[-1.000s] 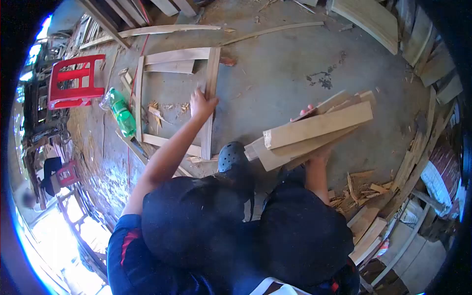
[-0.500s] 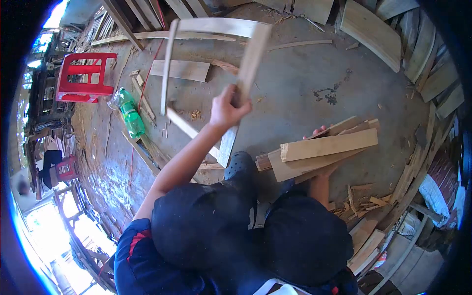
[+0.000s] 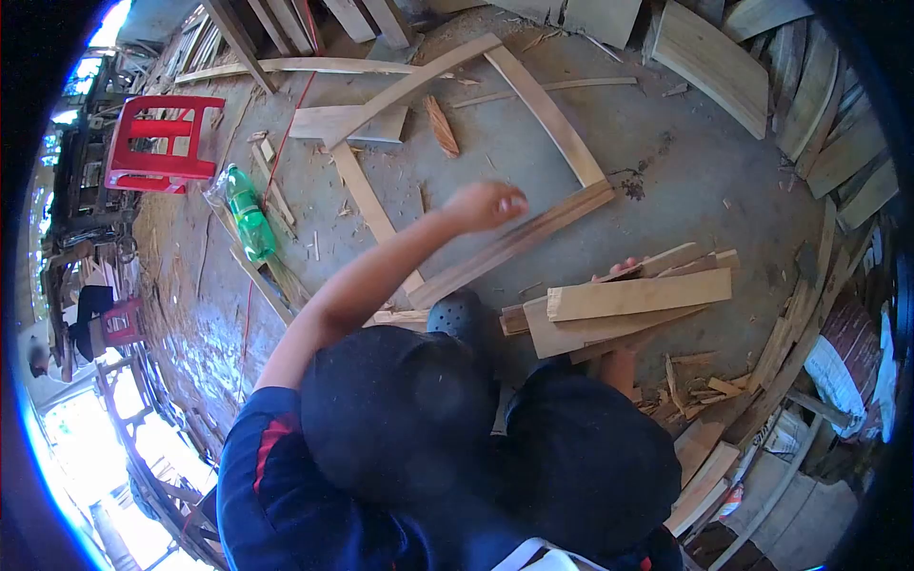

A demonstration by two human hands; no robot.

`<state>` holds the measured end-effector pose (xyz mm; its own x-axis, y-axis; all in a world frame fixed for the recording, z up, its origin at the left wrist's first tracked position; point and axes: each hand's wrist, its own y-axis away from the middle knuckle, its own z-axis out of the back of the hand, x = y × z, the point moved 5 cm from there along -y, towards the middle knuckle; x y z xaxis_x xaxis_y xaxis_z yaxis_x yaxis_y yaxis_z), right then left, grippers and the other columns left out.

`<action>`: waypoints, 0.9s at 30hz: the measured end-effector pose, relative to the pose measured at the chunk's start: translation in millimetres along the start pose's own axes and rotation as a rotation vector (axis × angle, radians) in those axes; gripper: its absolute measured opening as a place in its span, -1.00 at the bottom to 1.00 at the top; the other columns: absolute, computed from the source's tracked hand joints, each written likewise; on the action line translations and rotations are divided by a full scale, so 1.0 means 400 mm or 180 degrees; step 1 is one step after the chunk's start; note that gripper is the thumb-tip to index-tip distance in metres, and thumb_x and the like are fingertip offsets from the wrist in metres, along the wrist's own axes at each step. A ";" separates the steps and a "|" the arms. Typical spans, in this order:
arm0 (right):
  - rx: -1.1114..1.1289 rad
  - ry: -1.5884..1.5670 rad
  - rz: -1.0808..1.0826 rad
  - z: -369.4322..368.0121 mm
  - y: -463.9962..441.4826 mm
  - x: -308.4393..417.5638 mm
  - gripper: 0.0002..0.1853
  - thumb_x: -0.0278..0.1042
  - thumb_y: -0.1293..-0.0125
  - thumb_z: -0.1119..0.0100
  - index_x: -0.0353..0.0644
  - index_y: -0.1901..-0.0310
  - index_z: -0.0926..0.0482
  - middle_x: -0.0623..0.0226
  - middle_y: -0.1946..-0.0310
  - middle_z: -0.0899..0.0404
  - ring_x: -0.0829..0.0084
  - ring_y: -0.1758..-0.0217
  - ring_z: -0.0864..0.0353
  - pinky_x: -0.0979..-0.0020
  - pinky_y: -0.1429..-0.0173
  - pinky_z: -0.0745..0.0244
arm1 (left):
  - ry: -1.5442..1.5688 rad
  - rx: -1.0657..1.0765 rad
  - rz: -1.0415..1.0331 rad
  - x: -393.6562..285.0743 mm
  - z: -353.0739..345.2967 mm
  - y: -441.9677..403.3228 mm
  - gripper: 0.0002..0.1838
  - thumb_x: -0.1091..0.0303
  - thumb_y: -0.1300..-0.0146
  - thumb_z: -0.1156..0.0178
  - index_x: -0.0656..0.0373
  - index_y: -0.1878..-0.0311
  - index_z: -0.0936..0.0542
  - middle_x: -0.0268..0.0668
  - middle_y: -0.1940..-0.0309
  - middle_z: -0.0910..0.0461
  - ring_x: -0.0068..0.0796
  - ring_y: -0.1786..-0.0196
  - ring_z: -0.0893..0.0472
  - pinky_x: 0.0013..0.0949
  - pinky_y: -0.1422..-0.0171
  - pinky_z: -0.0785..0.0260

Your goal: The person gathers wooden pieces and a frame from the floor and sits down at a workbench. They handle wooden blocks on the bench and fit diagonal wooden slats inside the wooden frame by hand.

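Note:
A four-sided wooden frame (image 3: 557, 124) lies on the floor in front of me, its near bar by my shoe (image 3: 457, 314). My left hand (image 3: 486, 205) hovers just above that near bar, its fingers curled in and slightly blurred; nothing shows in them. On my right, a loose stack of short wooden boards (image 3: 638, 295) rests in my right hand (image 3: 624, 266). Fingertips show behind the boards and the wrist shows below, while the palm is hidden beneath them.
A green plastic bottle (image 3: 249, 214) and a red plastic stool (image 3: 164, 143) are on the left. Boards (image 3: 709, 67) lean along the far right. Wood scraps (image 3: 700, 385) lie on the right, and a flat board (image 3: 352, 124) lies beyond the frame.
The frame, held raised and tilted by my left hand before, is now down on the floor and turned. My left hand has let go of it. The stack of boards has barely moved.

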<state>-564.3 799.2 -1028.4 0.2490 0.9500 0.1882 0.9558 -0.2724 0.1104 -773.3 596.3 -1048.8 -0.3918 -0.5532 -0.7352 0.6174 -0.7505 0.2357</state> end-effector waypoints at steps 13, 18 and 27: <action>-0.0194 -0.0141 -0.0248 0.005 0.007 -0.030 -0.43 0.08 -0.41 0.25 -0.04 -0.34 -0.14 0.17 -0.23 -0.29 0.17 -0.29 -0.30 -0.25 -0.36 0.04 | -0.3904 -0.0364 0.0924 0.394 0.324 -0.011 -0.59 0.32 -0.10 -0.16 -0.05 -0.07 -0.44 -0.35 -0.10 -0.39 -0.36 -0.20 -0.40 -0.22 -0.09 -0.40; -0.0213 -0.0480 -0.0214 0.033 0.008 -0.035 -0.37 0.18 -0.39 0.30 0.02 -0.38 -0.07 0.06 -0.30 -0.21 0.00 -0.32 -0.26 -0.33 -0.34 0.07 | -0.3640 0.0119 0.1380 0.373 0.346 -0.068 -0.40 0.34 0.06 -0.30 0.06 -0.13 -0.38 -0.35 -0.06 -0.42 -0.37 -0.19 -0.40 -0.27 -0.12 -0.36; -0.0168 -0.0278 -0.0215 -0.005 0.006 -0.013 -0.38 0.16 -0.40 0.32 0.03 -0.39 -0.05 0.07 -0.31 -0.21 0.06 -0.32 -0.28 -0.31 -0.36 0.12 | -0.2647 -0.0090 -0.0621 0.166 0.233 0.035 -0.25 0.46 0.38 -0.39 0.04 -0.07 -0.43 -0.28 -0.01 -0.43 -0.19 -0.16 -0.39 -0.14 -0.24 -0.24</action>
<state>-563.6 793.3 -1027.2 0.1993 0.9755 0.0930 0.9619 -0.2128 0.1715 -854.5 515.4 -1035.1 -0.8593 -0.5088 -0.0526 0.4993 -0.8567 0.1295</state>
